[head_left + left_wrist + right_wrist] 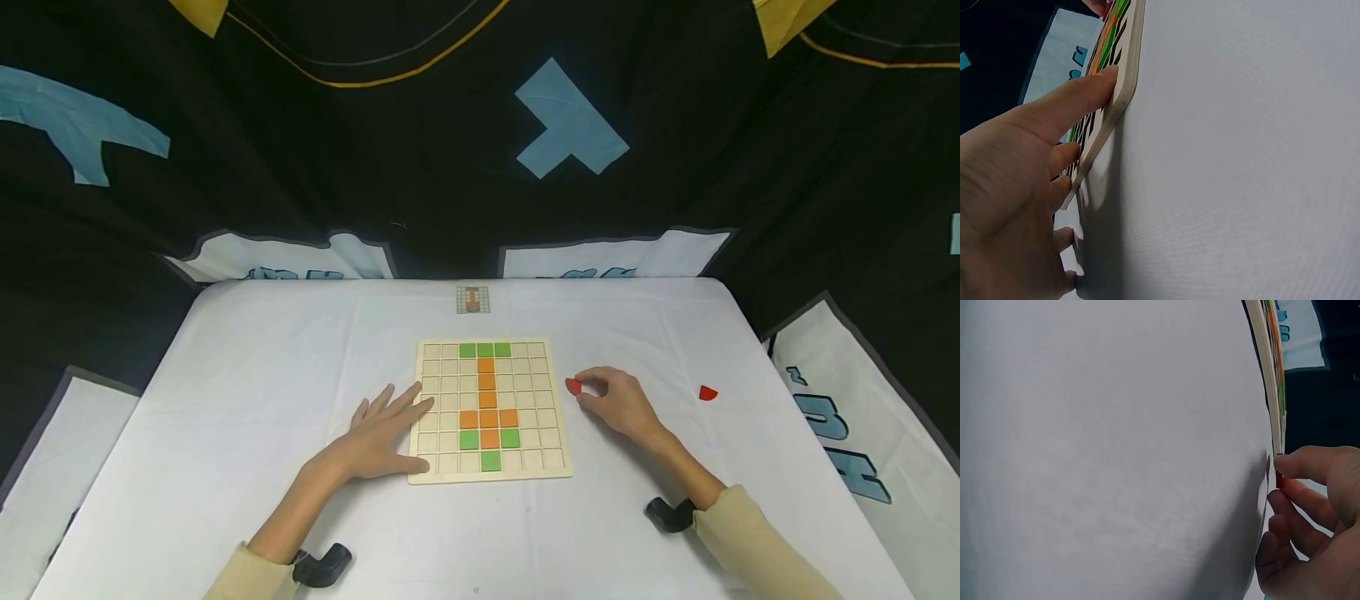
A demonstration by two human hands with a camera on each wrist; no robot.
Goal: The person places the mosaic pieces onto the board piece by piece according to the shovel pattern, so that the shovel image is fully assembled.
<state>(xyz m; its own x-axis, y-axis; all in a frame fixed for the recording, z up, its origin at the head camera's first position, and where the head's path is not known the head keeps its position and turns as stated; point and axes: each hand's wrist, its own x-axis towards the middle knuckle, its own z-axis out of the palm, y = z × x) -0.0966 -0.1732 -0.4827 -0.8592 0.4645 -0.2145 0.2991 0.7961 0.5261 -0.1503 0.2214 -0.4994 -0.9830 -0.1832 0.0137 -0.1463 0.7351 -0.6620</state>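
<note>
A pale wooden grid board [536, 437] lies on the white table, with orange squares [487, 399] down its middle columns and green squares [491, 460] at both ends of the pattern. Along the board's left edge rests my left hand [366, 442], fingers spread; its thumb lies on the rim in the left wrist view. Between thumb and fingertip, my right hand [624, 408] pinches a small red piece [573, 386] just off the board's right side. In the right wrist view the fingers partly hide that red piece [1279, 481].
Farther right on the white tablecloth [262, 358] lies another red piece [707, 392] with a rounded edge. A small picture card [473, 300] with a similar grid pattern is beyond the board. Dark cloth [450, 183] hangs behind the table.
</note>
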